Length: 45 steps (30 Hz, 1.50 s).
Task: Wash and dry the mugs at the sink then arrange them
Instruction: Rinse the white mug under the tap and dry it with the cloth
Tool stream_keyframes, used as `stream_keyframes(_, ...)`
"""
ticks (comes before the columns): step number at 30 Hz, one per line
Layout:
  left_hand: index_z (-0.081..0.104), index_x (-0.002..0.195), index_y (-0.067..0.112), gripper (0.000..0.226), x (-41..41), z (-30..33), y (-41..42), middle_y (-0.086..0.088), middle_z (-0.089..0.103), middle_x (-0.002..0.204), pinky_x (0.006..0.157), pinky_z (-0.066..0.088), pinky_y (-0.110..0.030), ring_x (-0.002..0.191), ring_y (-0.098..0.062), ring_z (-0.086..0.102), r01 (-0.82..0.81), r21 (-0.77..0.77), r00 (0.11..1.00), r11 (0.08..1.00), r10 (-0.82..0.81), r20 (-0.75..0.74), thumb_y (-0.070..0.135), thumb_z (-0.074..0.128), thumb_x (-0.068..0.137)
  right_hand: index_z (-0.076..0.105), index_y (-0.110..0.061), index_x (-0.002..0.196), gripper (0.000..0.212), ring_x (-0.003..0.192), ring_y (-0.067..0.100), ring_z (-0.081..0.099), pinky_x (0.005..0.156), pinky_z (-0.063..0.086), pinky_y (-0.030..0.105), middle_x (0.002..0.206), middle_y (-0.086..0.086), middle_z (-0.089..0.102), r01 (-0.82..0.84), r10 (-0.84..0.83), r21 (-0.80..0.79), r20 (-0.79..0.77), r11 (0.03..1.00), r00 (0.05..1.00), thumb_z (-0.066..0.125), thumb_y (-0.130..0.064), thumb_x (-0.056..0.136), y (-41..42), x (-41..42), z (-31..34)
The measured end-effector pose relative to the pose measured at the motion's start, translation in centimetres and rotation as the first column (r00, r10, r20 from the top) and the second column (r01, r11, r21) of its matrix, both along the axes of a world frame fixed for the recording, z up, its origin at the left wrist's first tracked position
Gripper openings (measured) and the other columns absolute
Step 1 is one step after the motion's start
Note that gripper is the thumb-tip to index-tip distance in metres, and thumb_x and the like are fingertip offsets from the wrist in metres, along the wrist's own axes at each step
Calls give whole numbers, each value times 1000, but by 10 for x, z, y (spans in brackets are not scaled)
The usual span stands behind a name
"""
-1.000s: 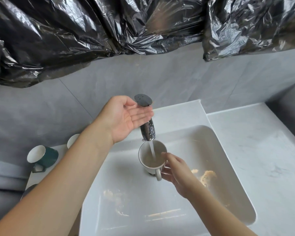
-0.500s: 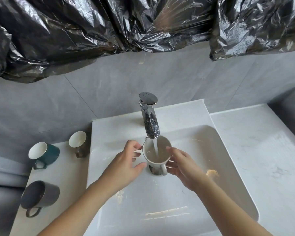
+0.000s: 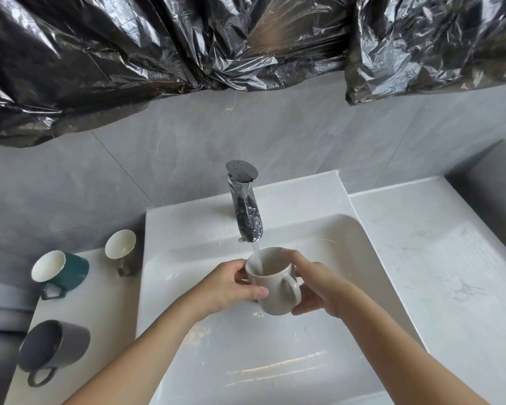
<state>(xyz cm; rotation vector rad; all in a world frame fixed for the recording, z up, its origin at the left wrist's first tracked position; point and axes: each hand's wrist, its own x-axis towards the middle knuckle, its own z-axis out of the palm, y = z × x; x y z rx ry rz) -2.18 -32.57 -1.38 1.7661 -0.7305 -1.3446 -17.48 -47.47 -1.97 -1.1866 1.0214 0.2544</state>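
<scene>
Both hands hold the beige mug above the sink, at the centre of view. The left hand wraps its body from nine o'clock and the right hand cups it from three, fingers curled round the wall. The mug sits just under the tap at twelve, mouth tipped up, likely so the stream rinses its inside. Three other mugs, green, small and grey, wait on the counter at nine, probably queued for washing.
</scene>
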Motion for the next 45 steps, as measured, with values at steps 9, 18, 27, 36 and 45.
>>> stream_keyframes(9, 55, 129, 10, 65, 3, -13, 17, -11, 69, 122, 90, 55, -37, 115, -27, 65, -64, -61, 998, 996, 63, -20, -5, 81, 71, 74, -6, 99, 40, 73, 20, 65, 86, 59, 48, 83, 10, 71, -56, 85, -168, 172, 984, 981, 63, -44, 91, 6, 11, 17)
stream_keyframes(18, 46, 131, 41, 71, -17, 1, -4, 23, 66, 118, 91, 50, -21, 113, 2, 61, 21, -118, 911, 993, 29, 410, 27, 85, 73, 63, -22, 132, 46, 100, 18, 60, 94, 47, 35, 114, 5, 66, 50, -117, 162, 438, 986, 891, 62, -31, 87, -11, -11, -20)
stream_keyframes(27, 38, 133, 51, 76, -18, 2, 19, 30, 58, 123, 96, 48, -25, 114, 6, 56, 63, -9, 826, 998, -47, 562, 50, 82, 71, 56, -11, 136, 44, 82, 14, 61, 75, 46, 27, 88, 0, 69, -77, -89, 286, 523, 955, 847, 52, -35, 99, 10, -4, -29)
stream_keyframes(36, 40, 117, 57, 75, -13, -5, 22, 24, 65, 112, 93, 53, -28, 101, 7, 64, -52, 17, 892, 999, 39, 451, 45, 86, 59, 62, 9, 117, 61, 64, 15, 56, 61, 45, 23, 79, 12, 55, 52, -105, 146, 383, 988, 918, 59, -48, 95, 15, 7, -26)
stream_keyframes(45, 41, 112, 56, 72, -19, -2, 21, 22, 66, 108, 91, 55, -30, 97, 5, 65, -67, 35, 894, 997, 44, 445, 52, 83, 54, 62, 10, 114, 65, 68, 23, 54, 55, 42, 22, 85, 17, 56, 81, -114, 99, 401, 992, 909, 64, -50, 89, 14, 4, -28)
